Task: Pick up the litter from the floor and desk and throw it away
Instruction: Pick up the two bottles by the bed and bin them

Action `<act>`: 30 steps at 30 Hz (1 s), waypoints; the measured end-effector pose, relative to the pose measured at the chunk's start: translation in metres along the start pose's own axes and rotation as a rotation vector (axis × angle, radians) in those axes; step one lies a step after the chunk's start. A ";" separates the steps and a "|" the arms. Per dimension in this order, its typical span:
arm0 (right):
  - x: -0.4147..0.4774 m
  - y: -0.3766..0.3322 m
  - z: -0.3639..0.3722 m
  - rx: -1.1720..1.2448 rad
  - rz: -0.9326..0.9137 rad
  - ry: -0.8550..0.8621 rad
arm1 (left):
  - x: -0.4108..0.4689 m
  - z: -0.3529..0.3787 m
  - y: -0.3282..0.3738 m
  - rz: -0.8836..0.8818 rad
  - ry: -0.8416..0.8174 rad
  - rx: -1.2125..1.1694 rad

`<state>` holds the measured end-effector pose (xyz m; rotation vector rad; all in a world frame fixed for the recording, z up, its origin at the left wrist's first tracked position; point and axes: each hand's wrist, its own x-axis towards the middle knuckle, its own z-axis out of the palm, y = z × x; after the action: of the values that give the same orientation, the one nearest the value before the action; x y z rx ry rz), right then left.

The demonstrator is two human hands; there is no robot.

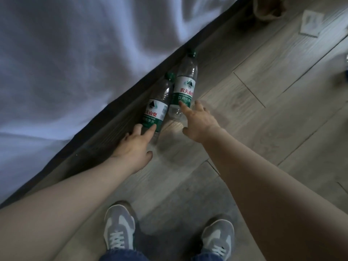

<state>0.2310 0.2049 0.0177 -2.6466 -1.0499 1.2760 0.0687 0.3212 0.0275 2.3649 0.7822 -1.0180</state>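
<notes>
Two clear plastic water bottles with green caps and white-green labels lie side by side on the wooden floor next to the bed's dark base. My left hand (136,146) reaches over the lower end of the left bottle (156,112), its fingers stretched out and its fingertips at the label. My right hand (198,121) stretches toward the right bottle (185,87), with its index fingertip on the label's lower edge. Neither hand has its fingers curled round a bottle.
A bed with white sheets (75,63) fills the left side, its dark base (120,108) running diagonally. A white paper scrap (311,23) lies on the floor at the upper right, near a brown object (269,8). My grey sneakers (119,228) stand below.
</notes>
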 end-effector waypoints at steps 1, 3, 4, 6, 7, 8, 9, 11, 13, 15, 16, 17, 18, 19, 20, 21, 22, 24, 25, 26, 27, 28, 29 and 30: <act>-0.001 0.002 0.001 -0.007 0.010 -0.013 | 0.003 -0.001 0.000 -0.002 -0.006 0.009; -0.008 0.008 0.004 -0.006 0.032 0.000 | 0.006 -0.002 0.003 -0.019 -0.031 0.021; -0.015 0.011 0.004 -0.007 0.056 0.029 | 0.008 -0.004 0.005 -0.028 -0.028 0.023; -0.029 0.016 0.008 -0.025 0.137 0.116 | 0.008 -0.008 0.010 -0.031 0.026 0.000; -0.036 0.018 0.009 -0.022 0.174 0.170 | 0.008 -0.009 0.013 -0.033 0.058 -0.022; -0.040 0.020 0.011 -0.003 0.199 0.220 | 0.008 -0.011 0.017 -0.041 0.090 -0.043; -0.041 0.020 0.012 0.026 0.210 0.259 | 0.009 -0.012 0.020 -0.052 0.122 -0.067; -0.033 0.018 0.010 0.112 0.215 0.296 | 0.013 -0.014 0.027 -0.074 0.170 -0.111; -0.015 0.015 0.006 0.234 0.239 0.304 | 0.022 -0.014 0.032 -0.078 0.197 -0.134; 0.007 0.012 0.004 0.350 0.293 0.317 | 0.032 -0.015 0.035 -0.086 0.187 -0.170; 0.018 0.012 0.004 0.406 0.330 0.323 | 0.038 -0.015 0.035 -0.098 0.172 -0.184; 0.027 0.013 0.005 0.454 0.370 0.325 | 0.043 -0.014 0.035 -0.111 0.155 -0.190; 0.034 0.014 0.007 0.490 0.406 0.321 | 0.048 -0.012 0.035 -0.123 0.142 -0.192; 0.039 0.017 0.009 0.518 0.432 0.316 | 0.051 -0.009 0.035 -0.133 0.131 -0.196; 0.041 0.020 0.012 0.541 0.449 0.313 | 0.054 -0.006 0.035 -0.144 0.122 -0.207; 0.041 0.024 0.014 0.561 0.460 0.310 | 0.055 -0.003 0.035 -0.156 0.117 -0.226; 0.037 0.027 0.016 0.581 0.466 0.303 | 0.055 -0.002 0.035 -0.169 0.116 -0.248; 0.022 0.034 0.018 0.620 0.478 0.264 | 0.050 -0.002 0.036 -0.202 0.109 -0.271; 0.011 0.037 0.017 0.632 0.480 0.242 | 0.044 -0.005 0.038 -0.219 0.098 -0.277; -0.003 0.039 0.016 0.642 0.480 0.226 | 0.036 -0.007 0.040 -0.234 0.084 -0.288; -0.018 0.041 0.012 0.656 0.481 0.218 | 0.025 -0.011 0.043 -0.238 0.073 -0.304; -0.035 0.042 0.008 0.676 0.487 0.217 | 0.013 -0.016 0.046 -0.229 0.067 -0.319; -0.053 0.042 0.002 0.703 0.501 0.218 | -0.002 -0.021 0.051 -0.214 0.061 -0.332; -0.072 0.042 -0.005 0.735 0.523 0.219 | -0.018 -0.028 0.056 -0.199 0.053 -0.346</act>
<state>0.2260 0.1321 0.0586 -2.4120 0.1619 1.0885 0.1087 0.2908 0.0683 2.0551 1.1330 -0.8198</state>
